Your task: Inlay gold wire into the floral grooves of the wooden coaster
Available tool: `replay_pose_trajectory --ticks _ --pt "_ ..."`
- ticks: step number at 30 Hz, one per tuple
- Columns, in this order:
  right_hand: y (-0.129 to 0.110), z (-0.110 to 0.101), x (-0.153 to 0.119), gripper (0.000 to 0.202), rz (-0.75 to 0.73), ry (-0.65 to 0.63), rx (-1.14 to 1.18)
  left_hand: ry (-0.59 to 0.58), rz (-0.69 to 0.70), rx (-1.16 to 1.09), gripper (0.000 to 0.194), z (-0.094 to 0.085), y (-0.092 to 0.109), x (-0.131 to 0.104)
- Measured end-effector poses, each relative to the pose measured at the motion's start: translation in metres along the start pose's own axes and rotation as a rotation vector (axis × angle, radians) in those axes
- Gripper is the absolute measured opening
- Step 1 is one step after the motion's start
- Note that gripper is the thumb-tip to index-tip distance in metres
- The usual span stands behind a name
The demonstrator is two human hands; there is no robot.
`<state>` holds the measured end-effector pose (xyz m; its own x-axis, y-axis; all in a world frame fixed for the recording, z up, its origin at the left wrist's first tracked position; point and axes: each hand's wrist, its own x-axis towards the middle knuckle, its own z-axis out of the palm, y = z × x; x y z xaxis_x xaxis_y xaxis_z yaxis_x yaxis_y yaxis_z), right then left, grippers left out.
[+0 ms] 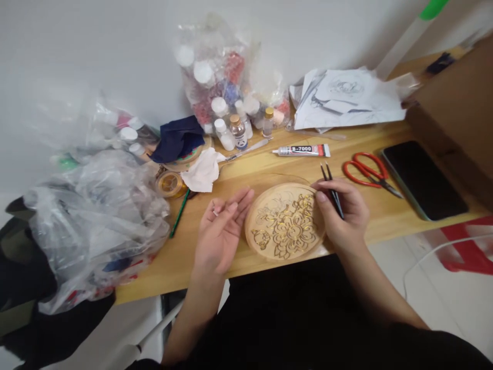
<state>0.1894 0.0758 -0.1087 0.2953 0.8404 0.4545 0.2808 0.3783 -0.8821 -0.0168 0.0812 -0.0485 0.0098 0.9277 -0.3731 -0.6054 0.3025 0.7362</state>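
A round wooden disc point(254, 222) lies near the table's front edge, bearing a drawn floral pattern partly outlined in gold wire point(295, 231). My right hand point(344, 213) is closed around black tweezers point(334, 198), whose two thin tips point away from me and stand slightly apart. Its thumb and fingers are at the disc's right rim. To the left of the disc, my left hand point(221, 231) rests palm partly up with fingers stretched out. Something small and pale shows by its fingers, too small to name.
Behind the disc lies a B-7000 glue tube point(302, 150). Red-handled scissors point(367, 172) and a phone point(423, 180) are at right. Bottles point(239, 132), papers point(346, 97), a gold wire spool point(170, 184), a green stick point(179, 213) and plastic bags point(103, 205) surround the work area.
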Motion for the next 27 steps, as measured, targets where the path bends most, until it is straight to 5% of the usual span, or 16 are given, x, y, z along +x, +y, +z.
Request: replay_pose_trajectory --ticks 14,27 --pt "0.004 -0.001 0.001 0.024 0.004 -0.03 0.088 0.072 0.063 0.019 0.056 -0.002 -0.006 0.008" --pt "0.005 0.004 0.004 0.019 0.104 -0.04 -0.019 0.2 0.112 0.25 0.058 -0.03 -0.003 0.009"
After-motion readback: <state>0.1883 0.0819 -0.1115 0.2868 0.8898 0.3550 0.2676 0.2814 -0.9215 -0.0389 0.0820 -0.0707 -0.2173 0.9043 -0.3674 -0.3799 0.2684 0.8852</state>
